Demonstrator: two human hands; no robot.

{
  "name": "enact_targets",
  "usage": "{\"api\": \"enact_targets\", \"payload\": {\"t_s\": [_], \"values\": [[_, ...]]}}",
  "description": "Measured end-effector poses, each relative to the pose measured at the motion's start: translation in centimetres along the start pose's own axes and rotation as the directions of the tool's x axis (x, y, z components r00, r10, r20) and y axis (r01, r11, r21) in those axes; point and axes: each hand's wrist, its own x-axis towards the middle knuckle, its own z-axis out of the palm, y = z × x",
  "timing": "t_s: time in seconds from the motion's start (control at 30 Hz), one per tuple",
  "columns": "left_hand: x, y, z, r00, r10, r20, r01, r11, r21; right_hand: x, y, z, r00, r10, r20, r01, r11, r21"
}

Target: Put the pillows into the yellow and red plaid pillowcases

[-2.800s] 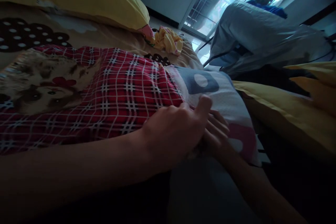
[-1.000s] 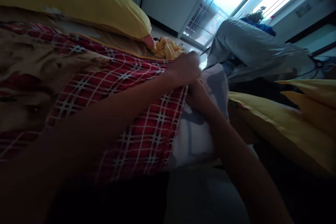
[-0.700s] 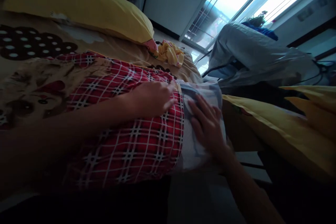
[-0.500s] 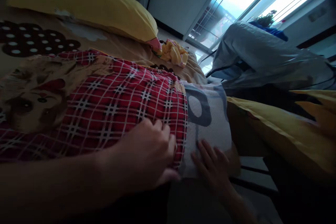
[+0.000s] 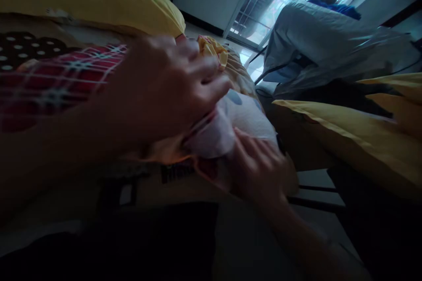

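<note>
Bedding (image 5: 31,48) with white dots on dark brown shows at left, and a yellow pillow (image 5: 92,0) lies along the bed's far edge. Red plaid cloth (image 5: 49,90) spreads up to and under the left hand (image 5: 161,88), whose fingers are bent, blurred; whether they grip the cloth I cannot tell. Crumpled yellow cloth (image 5: 216,50) sits near the bed's far right corner. A white, blue-spotted pillow (image 5: 252,116) lies at the bed's right end, partly beside the plaid cloth. The right hand (image 5: 260,169) touches its near edge, fingers close together; their hold is unclear. Farther right stands a yellow cushion (image 5: 332,118).
</note>
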Motion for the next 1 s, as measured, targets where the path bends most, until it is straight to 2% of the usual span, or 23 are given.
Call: {"api": "enact_targets", "payload": {"t_s": [0.07,0.13,0.23,0.4,0.5,0.6,0.73,0.9,1.0], "values": [[-0.7,0.5,0.9,0.995,0.015,0.099,-0.024,0.996,0.091,0.1,-2.1,0.9,0.998,-0.048,0.038,0.050,0.997,-0.063],[-2.1,1.4,2.3,0.980,-0.053,0.191,0.017,0.983,0.185,-0.6,-3.4,1.7,0.996,-0.077,0.050,0.079,0.995,-0.052],[-4.3,2.6,3.6,0.964,-0.139,0.226,0.083,0.967,0.241,-2.5,-3.6,1.6,0.994,-0.051,0.091,0.046,0.997,0.061],[-6.5,3.3,3.0,0.936,-0.179,0.304,0.134,0.977,0.164,-4.8,-1.9,-0.5,0.975,-0.021,0.219,-0.023,0.981,0.195],[-7.3,3.5,2.8,0.932,-0.195,0.304,0.178,0.980,0.084,-5.5,-1.2,-1.3,0.967,0.016,0.253,-0.061,0.984,0.169],[-8.1,3.9,3.2,0.919,-0.185,0.349,0.184,0.982,0.037,-5.9,-1.1,-1.6,0.964,0.031,0.265,-0.066,0.990,0.125],[-8.6,4.5,3.9,0.917,-0.172,0.359,0.181,0.983,0.007,-5.9,-2.1,0.0,0.974,-0.049,0.222,0.016,0.989,0.146],[-7.8,4.3,4.3,0.940,-0.099,0.325,0.103,0.995,0.007,-4.4,-2.3,3.8,0.990,-0.137,-0.022,0.139,0.972,0.192],[-7.1,4.4,4.3,0.963,-0.070,0.261,0.060,0.997,0.047,-2.7,-1.9,3.7,0.992,-0.103,-0.069,0.118,0.950,0.290]]}}
